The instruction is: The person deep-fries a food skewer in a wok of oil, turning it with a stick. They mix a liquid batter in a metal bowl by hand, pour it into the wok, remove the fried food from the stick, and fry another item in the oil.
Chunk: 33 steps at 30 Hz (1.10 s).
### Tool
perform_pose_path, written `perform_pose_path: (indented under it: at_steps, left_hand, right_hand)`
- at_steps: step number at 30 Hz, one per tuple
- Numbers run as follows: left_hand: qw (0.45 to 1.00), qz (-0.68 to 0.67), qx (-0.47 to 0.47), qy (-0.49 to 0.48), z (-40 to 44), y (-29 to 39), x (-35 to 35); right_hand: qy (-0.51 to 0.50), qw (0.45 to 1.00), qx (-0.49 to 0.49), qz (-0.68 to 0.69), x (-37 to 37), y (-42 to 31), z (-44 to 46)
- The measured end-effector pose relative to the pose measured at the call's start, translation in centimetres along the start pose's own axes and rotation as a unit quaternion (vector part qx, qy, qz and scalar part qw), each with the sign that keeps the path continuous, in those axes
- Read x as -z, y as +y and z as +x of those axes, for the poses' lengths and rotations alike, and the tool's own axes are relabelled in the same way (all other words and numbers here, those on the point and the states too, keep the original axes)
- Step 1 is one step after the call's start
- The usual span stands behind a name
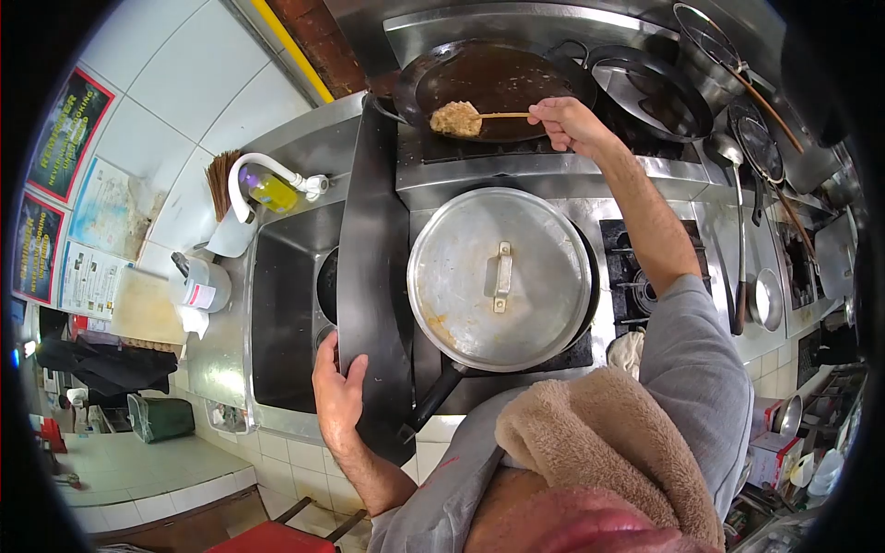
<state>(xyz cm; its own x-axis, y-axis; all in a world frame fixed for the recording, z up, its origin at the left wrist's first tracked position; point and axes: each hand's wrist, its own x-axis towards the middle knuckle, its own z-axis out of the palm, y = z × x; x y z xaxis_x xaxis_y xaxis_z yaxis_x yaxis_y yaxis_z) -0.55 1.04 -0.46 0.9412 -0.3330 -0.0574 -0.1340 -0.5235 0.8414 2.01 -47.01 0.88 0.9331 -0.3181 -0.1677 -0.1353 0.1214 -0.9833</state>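
My right hand (572,124) is closed around the end of a thin wooden stick (507,115). At the stick's far end is a lumpy, pale golden piece of food (455,119), which looks battered. It is at the near side of a wide wok (479,78) of dark oil; whether it touches the oil I cannot tell. My left hand (339,387) grips the edge of a dark metal divider panel (373,276), thumb on one side and fingers on the other. Between my arms stands a large pot with a dented metal lid (470,276).
Right of the wok is a second dark pan (650,92). A long-handled ladle (737,203) and strainers are farther right. A gas burner (645,295) lies beside the lidded pot. Left of the panel are a sink (286,313), a white faucet (315,188) and a yellow soap bottle (270,192).
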Motion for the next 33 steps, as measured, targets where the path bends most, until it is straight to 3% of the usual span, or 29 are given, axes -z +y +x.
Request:
perform_pose_path:
  at_steps: [5, 24, 30, 32, 33]
  left_hand:
    - [1.0, 0.003, 0.006, -0.002, 0.0, 0.0, 0.0]
    - [1.0, -0.008, 0.009, -0.003, -0.1, 0.4, -0.1]
    - [1.0, 0.0, 0.016, -0.002, -0.1, 0.4, -0.1]
    - [0.999, 0.025, -0.028, 0.018, 0.0, -0.3, -0.1]
    - [0.999, 0.024, -0.028, 0.018, 0.0, -0.3, -0.1]
  right_hand:
    - [0.019, 0.994, -0.022, 0.105, 1.6, 2.3, -0.8]
    - [0.01, 0.987, -0.017, 0.161, 7.2, 5.8, -4.8]
    - [0.036, 0.999, -0.015, 0.035, 6.1, 3.3, -6.3]
    - [0.07, 0.991, 0.019, -0.116, 6.4, 2.9, -6.3]
    - [0.07, 0.991, 0.019, -0.116, 6.5, 2.8, -6.2]
